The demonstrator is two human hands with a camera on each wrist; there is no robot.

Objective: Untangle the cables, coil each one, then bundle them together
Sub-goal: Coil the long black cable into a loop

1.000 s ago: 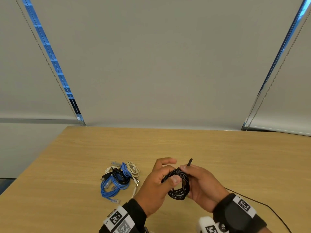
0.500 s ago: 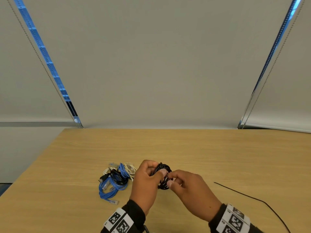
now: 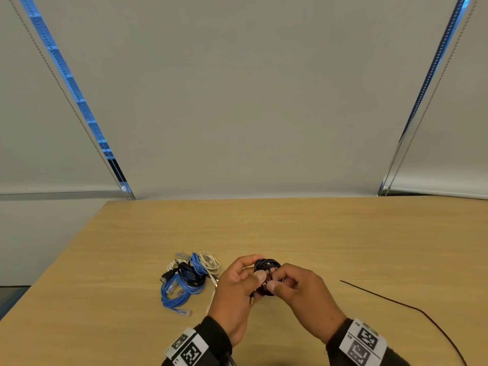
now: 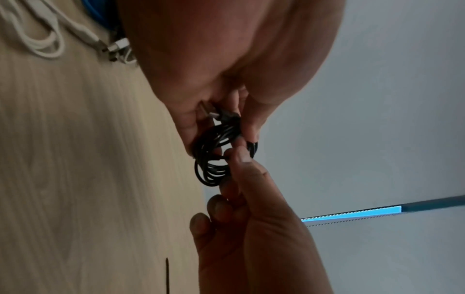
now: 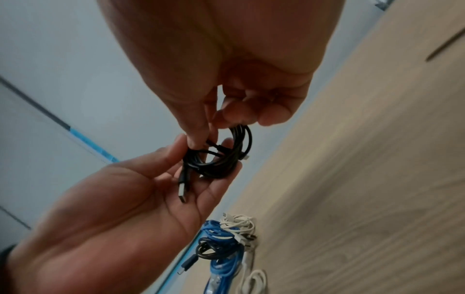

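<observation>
Above a wooden table (image 3: 290, 233), the left hand (image 3: 235, 294) cradles a coiled black cable (image 3: 266, 265) in curled fingers while the right hand (image 3: 303, 291) pinches its loops, beside a blue, white and black cable pile (image 3: 187, 278).

- coiled usb cable (image 3: 266, 268): black
- ethernet cable (image 3: 182, 294): blue
- thin cable (image 3: 210, 262): white
- worktop (image 3: 290, 228): light wood grain
- wrist tags (image 3: 188, 351): black-and-white square codes
- sleeves (image 3: 214, 336): black
</observation>
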